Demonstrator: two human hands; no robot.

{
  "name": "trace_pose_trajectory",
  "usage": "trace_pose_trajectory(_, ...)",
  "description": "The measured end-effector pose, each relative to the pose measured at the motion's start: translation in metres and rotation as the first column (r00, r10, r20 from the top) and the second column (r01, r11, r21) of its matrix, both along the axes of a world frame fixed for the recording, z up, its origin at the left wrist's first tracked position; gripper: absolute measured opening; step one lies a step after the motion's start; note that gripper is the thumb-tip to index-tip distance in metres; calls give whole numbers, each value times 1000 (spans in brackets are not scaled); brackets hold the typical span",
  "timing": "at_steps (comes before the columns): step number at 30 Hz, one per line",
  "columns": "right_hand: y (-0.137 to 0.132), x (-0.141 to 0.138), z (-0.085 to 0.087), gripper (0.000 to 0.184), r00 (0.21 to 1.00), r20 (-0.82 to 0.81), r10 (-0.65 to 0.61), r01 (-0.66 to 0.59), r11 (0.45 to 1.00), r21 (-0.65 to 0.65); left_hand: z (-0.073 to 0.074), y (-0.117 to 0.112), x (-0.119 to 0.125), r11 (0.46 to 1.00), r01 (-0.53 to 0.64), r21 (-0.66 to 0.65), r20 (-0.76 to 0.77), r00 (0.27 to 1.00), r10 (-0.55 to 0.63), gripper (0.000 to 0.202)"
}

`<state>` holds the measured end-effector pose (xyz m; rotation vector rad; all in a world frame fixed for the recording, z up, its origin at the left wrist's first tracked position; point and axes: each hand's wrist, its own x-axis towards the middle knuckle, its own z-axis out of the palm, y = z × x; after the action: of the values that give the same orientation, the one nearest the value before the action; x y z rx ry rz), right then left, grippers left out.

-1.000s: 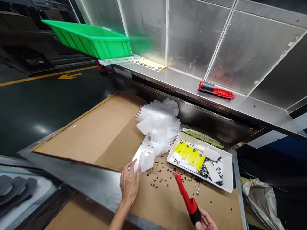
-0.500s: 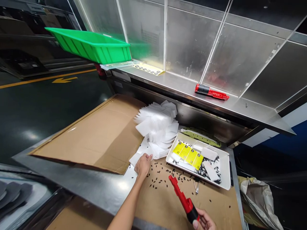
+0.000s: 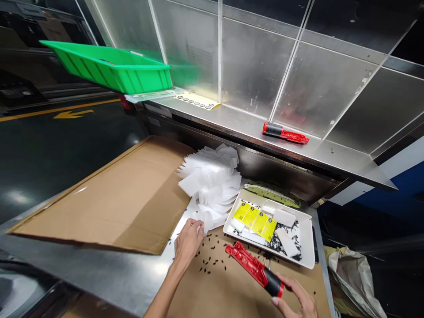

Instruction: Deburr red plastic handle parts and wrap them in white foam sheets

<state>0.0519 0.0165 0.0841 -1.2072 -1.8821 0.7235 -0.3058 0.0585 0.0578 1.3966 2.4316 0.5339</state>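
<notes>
My left hand [image 3: 188, 240] rests on the near edge of a heap of white paper pieces [image 3: 212, 183], its fingers curled onto one white piece. My right hand [image 3: 294, 299] grips the black handle of a red hand tool [image 3: 253, 267], which lies low and nearly flat over the cardboard, tip pointing left. Small black bits [image 3: 212, 263] are scattered on the cardboard between my hands.
A white tray [image 3: 306, 247] with yellow labels [image 3: 255, 217] and black scraps sits right of the paper heap. A second red tool [image 3: 285, 133] lies on the metal shelf. A green bin [image 3: 109, 68] stands at the shelf's left end. A large cardboard sheet [image 3: 109, 198] covers the left.
My left hand reached forward to the paper heap and now curls on a white piece. My right hand lowered the red tool from upright to nearly flat.
</notes>
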Motion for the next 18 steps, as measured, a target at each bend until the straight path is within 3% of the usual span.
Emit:
trace_pose_trajectory(3, 27, -3, 49, 29, 955, 284, 84, -192, 906, 376, 26, -10, 20, 974, 187, 128, -17, 982, -186, 31)
trace_pose_trajectory(7, 47, -16, 96, 22, 875, 480, -54, -235, 820, 522, 51, -10, 46, 898, 344, 276, -14, 935, -354, 37)
trace_pose_trajectory(10, 50, -18, 111, 27, 845, 529, -84, -267, 790, 553, 62, -4, 60, 855, 382, 351, 22, 909, -416, 40)
trace_pose_trajectory(14, 49, -12, 120, 28, 842, 538, -27, -308, 796, 521, 68, 1, 75, 817, 397, 417, 83, 879, -469, 40)
trace_pose_trajectory(18, 49, -8, 125, 34, 847, 519, -112, -217, 819, 531, 70, 3, 89, 806, 375, 458, 132, 868, -479, 34)
